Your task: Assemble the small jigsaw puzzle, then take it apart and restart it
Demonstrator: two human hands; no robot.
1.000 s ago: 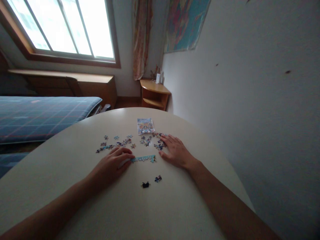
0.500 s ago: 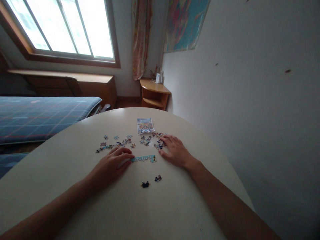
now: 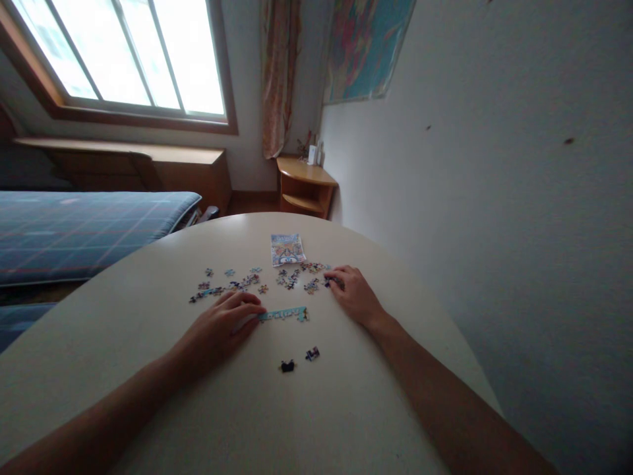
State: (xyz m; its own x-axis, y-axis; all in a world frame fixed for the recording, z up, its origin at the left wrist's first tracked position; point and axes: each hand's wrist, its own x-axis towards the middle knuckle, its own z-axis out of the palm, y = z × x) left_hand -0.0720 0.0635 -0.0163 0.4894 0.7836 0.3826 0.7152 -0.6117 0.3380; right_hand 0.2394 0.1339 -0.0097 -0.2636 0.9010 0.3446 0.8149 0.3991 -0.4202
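My left hand (image 3: 225, 323) rests on the table with its fingers bent. Its thumb and forefinger close around the left end of a pale blue strip of joined puzzle pieces (image 3: 284, 314). At the right side of the loose pieces, my right hand (image 3: 357, 297) pinches a dark puzzle piece (image 3: 327, 282), partly hidden by the fingers. Loose puzzle pieces (image 3: 287, 278) lie just left of that hand. More puzzle pieces (image 3: 242, 282) are spread beyond my left hand. Nearer to me lie a dark puzzle piece (image 3: 287, 366) and a patterned one (image 3: 312, 353).
A printed picture sheet (image 3: 287, 250) lies behind the pieces on the round white table (image 3: 208, 422). To the left is a plaid mattress (image 3: 89, 231). A wooden corner shelf (image 3: 306, 173) stands past the far edge, and a wall (image 3: 494, 231) runs along the right.
My right hand has shifted slightly right and drawn its fingers together, with a dark piece now at its fingertips. The pieces it covered show more. My left hand and the strip stay put.
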